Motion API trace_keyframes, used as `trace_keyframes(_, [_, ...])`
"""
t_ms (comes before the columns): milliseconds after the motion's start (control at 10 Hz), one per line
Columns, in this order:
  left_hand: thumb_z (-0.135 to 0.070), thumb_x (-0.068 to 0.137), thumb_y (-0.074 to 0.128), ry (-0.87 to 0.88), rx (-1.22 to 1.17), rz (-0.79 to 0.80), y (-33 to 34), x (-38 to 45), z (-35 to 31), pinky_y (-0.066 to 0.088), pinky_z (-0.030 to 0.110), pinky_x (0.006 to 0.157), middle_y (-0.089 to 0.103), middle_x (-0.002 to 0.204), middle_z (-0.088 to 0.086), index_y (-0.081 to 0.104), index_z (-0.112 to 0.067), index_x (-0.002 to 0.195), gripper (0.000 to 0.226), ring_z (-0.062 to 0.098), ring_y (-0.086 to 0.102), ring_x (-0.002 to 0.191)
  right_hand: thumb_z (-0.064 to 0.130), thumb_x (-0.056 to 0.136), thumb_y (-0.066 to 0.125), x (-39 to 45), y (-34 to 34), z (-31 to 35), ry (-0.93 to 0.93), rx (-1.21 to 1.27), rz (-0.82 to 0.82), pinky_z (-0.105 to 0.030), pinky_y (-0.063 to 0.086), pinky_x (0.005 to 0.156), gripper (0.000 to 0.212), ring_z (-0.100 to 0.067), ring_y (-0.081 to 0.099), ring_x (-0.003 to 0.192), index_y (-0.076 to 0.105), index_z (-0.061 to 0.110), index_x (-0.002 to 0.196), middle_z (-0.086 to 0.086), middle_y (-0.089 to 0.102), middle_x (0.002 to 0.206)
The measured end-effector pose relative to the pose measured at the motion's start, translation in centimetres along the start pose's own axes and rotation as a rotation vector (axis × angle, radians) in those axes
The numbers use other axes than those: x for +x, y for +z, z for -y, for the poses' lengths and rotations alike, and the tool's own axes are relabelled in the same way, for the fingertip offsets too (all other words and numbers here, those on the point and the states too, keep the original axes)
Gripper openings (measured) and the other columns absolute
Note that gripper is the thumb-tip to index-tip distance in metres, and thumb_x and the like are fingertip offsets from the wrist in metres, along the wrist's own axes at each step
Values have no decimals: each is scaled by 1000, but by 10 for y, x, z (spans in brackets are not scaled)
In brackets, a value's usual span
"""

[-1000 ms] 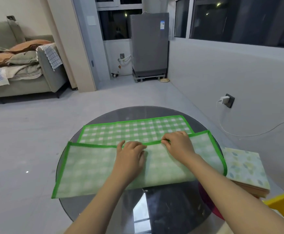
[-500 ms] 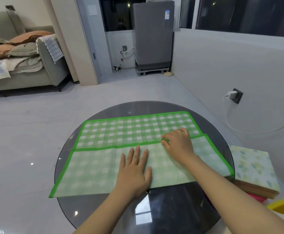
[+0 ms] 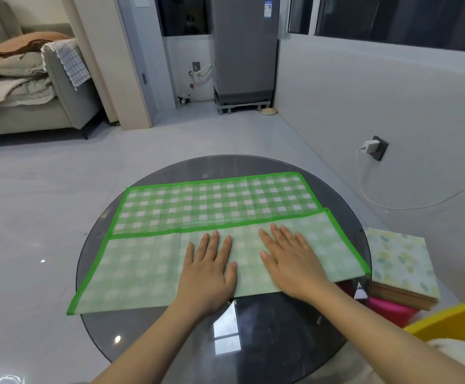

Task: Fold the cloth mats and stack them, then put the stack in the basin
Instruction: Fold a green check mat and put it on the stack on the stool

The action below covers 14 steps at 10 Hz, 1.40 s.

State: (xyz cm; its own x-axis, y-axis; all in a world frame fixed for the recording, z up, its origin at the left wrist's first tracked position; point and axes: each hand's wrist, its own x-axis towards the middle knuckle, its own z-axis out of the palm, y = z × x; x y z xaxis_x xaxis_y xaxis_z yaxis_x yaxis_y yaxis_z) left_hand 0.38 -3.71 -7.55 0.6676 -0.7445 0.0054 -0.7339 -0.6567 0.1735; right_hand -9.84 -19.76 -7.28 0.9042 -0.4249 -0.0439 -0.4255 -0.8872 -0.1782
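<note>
A green checked cloth mat (image 3: pixel 214 206) with a bright green border lies across the round dark glass table (image 3: pixel 267 342). Its near part is folded over, pale underside up, and reaches about halfway across the mat. My left hand (image 3: pixel 209 268) lies flat on that folded part, fingers straight and slightly spread. My right hand (image 3: pixel 289 259) lies flat beside it to the right, also with straight fingers. A stack of folded leaf-patterned mats (image 3: pixel 400 261) sits to the right of the table. Under that stack a pink basin (image 3: pixel 389 309) shows partly.
A yellow object (image 3: pixel 452 317) pokes in at the lower right. A charger and white cable (image 3: pixel 369 146) hang from the right wall socket. A grey sofa (image 3: pixel 29 87) with piled laundry stands far left. A grey appliance (image 3: pixel 243 48) stands at the back.
Both hands let go of the folded edge they pinched. The left flattened first, then the right. Both now press flat on the folded part nearer me.
</note>
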Motion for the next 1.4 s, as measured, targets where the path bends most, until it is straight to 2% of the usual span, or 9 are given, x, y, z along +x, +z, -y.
trace_keyframes(200, [-56,66,-17,0,10,5,-2,-1,0,-8,41,118,-10,159,-2,-2,-30,151,90,17,-12,146,46,99,11,-12,-14,-60,167,-32,-22,-33,-9,117,55,-11,-11,145,-3,30,150,3,-8,159])
trace_keyframes(500, [-57,66,-16,8,4,13,-3,-2,0,-7,42,118,-7,159,-1,0,-30,151,91,17,-11,146,44,100,12,-11,-18,-52,221,24,16,-35,-11,117,57,-17,-12,145,-4,22,150,-4,-10,158])
trace_keyframes(600, [-56,76,-9,4,0,17,-3,-3,-1,-7,42,118,-6,160,0,1,-29,151,81,17,-10,146,41,100,15,-6,-18,-23,139,92,-10,-33,-12,117,56,-15,-12,145,1,22,151,-3,-7,159])
trace_keyframes(700, [-47,96,13,-3,-2,24,-5,-4,-2,-7,42,118,-6,160,1,2,-28,151,59,17,-9,146,38,101,16,2,-12,8,18,125,2,-33,-10,118,53,-13,-7,146,5,24,151,-1,-1,159])
trace_keyframes(800, [-41,100,20,3,-16,23,-5,-2,0,-7,41,118,-5,160,0,3,-28,151,56,16,-9,146,40,101,15,7,-2,25,-24,98,17,-34,-8,118,52,-12,-6,146,6,26,151,0,0,159])
trace_keyframes(1000, [-43,99,19,20,-49,16,-10,-11,35,-6,37,119,-4,159,-8,5,-33,151,54,8,-8,146,43,100,12,6,1,25,-23,29,12,-34,-8,118,53,-11,-10,145,0,31,150,3,-5,159])
trace_keyframes(1300, [-64,77,-4,-141,-14,-21,-22,-39,128,-4,37,119,-2,158,-14,7,-44,148,75,7,-6,146,42,100,12,7,3,25,-19,-11,15,-32,-9,117,53,-10,-11,145,-2,32,149,4,-7,159])
trace_keyframes(1400, [-64,84,4,-171,-14,-23,-24,-42,139,-4,37,119,-2,158,-14,7,-44,148,67,7,-5,146,43,100,11,7,3,25,-16,-10,12,-32,-9,116,52,-10,-11,145,-3,32,149,4,-8,158])
